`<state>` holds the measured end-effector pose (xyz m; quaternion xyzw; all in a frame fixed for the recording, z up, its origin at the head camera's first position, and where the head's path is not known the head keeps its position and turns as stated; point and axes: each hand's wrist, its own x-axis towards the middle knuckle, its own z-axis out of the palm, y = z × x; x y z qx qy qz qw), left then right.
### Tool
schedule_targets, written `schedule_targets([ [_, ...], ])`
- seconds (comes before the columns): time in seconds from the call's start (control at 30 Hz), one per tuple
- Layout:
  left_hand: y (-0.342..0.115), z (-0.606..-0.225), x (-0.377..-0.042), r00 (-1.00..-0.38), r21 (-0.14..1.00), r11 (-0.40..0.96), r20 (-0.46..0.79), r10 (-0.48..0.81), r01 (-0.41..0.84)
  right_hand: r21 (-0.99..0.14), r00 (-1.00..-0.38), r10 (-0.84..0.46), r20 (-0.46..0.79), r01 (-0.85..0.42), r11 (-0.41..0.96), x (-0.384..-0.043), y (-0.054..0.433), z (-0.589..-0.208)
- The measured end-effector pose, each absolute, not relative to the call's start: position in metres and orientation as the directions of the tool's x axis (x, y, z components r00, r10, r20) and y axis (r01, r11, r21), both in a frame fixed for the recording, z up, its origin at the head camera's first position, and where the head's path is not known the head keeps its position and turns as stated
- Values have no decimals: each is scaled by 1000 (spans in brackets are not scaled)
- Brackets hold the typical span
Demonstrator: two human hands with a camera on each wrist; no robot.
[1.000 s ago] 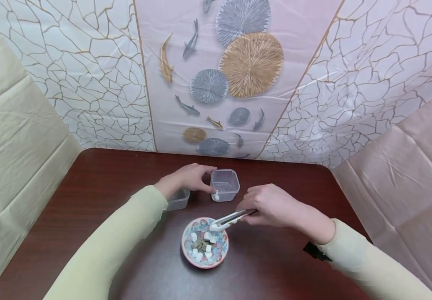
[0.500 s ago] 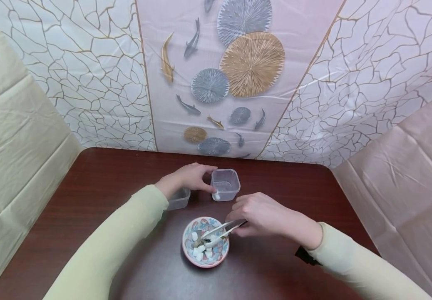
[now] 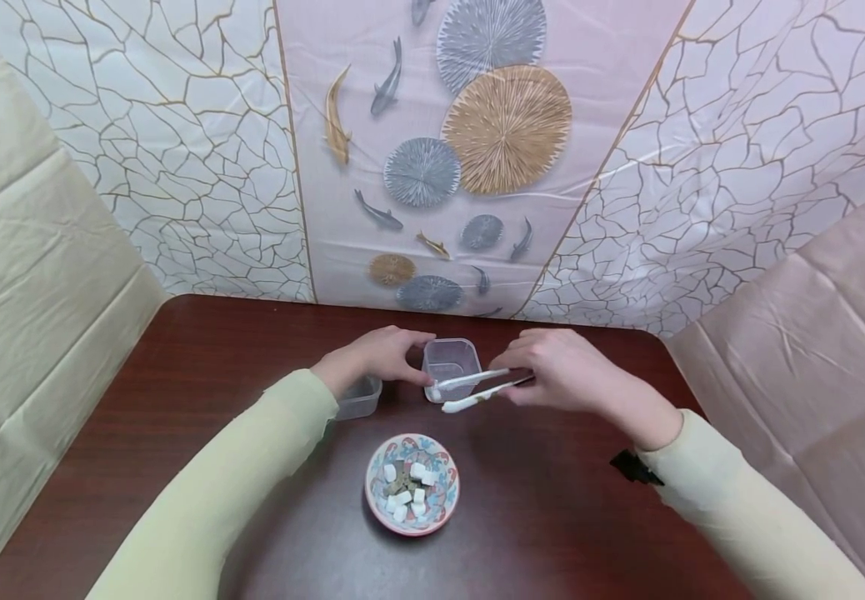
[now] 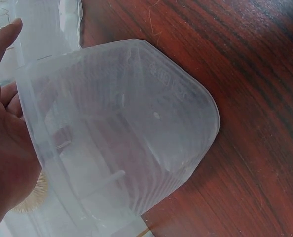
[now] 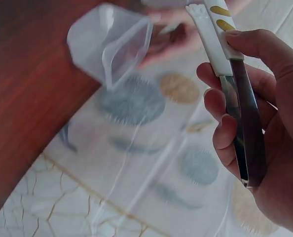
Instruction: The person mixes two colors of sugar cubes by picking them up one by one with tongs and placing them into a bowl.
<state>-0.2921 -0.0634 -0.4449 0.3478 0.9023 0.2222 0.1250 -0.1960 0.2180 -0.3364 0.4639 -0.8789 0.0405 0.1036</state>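
Note:
My left hand (image 3: pixel 380 354) holds a small clear plastic container (image 3: pixel 462 392) by its left side, the thumb at the near corner. A white cube (image 3: pixel 435 394) shows inside that corner. My right hand (image 3: pixel 563 367) grips metal tongs (image 5: pixel 247 118) with white, gold-marked ends. The ends of the tongs stand apart, one overlapping the container and the other in front of it in the head view. Closer to me is a patterned bowl (image 3: pixel 374 504) with several white cubes (image 3: pixel 419 472) and small brown pieces (image 3: pixel 397 485).
A second clear plastic container (image 3: pixel 357 407) stands under my left wrist, partly hidden by it; it fills much of the left wrist view. Everything stands on a dark red-brown table (image 3: pixel 252 333), with a patterned cloth (image 3: pixel 350 233) hanging behind its far edge.
The tongs went from above the bowl down into it, their ends spreading, then moved up and away to the container. One more white cube shows in the bowl. The left hand stays put.

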Motion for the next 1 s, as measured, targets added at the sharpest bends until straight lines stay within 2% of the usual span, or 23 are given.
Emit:
schedule_targets([
  [0.23, -63, -447, -293, -728, 496, 662, -82, 680, 562, 67, -629, -756, 182, -759, 648, -217, 225, -328],
  [0.4, -63, -447, -293, -729, 501, 660, -82, 680, 560, 115, -658, -742, 130, -733, 671, -235, 223, -331],
  [0.57, -62, -448, -293, -726, 507, 653, -76, 684, 562, 137, -661, -745, 91, -732, 667, -251, 217, -343],
  [1.0, -62, -446, -292, -728, 512, 653, -75, 681, 558, 210, -612, -790, 31, -769, 604, -272, 192, -373],
])
